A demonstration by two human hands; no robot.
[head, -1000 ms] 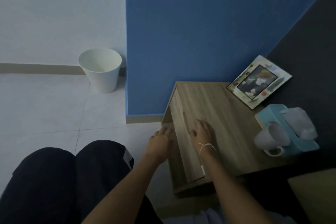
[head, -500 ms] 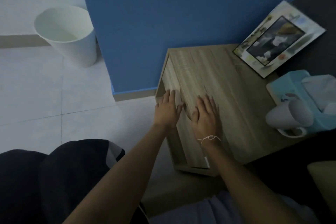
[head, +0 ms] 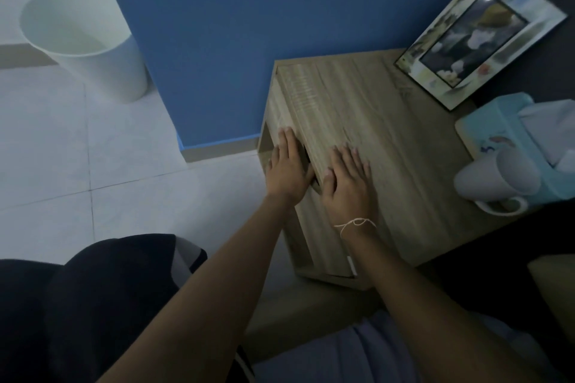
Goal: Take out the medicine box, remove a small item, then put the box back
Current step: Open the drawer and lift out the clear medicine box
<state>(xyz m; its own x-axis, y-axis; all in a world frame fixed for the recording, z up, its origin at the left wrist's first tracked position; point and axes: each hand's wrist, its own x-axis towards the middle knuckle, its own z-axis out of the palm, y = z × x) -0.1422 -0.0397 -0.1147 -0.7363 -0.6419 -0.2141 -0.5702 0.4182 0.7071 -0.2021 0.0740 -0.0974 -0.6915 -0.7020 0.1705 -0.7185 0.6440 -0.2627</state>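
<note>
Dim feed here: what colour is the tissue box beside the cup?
Light turquoise tissue box, clearest in the head view.

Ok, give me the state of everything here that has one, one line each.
Left hand: flat, on the nightstand's front.
Right hand: flat, on the nightstand top.
Nightstand: dark gap at the front, by the hands.
Mug: on its side.
Photo frame: tilted back.
Tissue box: tissue sticking out.
Bin: upright, looks empty.

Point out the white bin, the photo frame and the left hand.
white bin (head: 102, 71), head view, outer wall.
photo frame (head: 480, 31), head view, centre of picture.
left hand (head: 287, 169), head view, back of hand.
</note>
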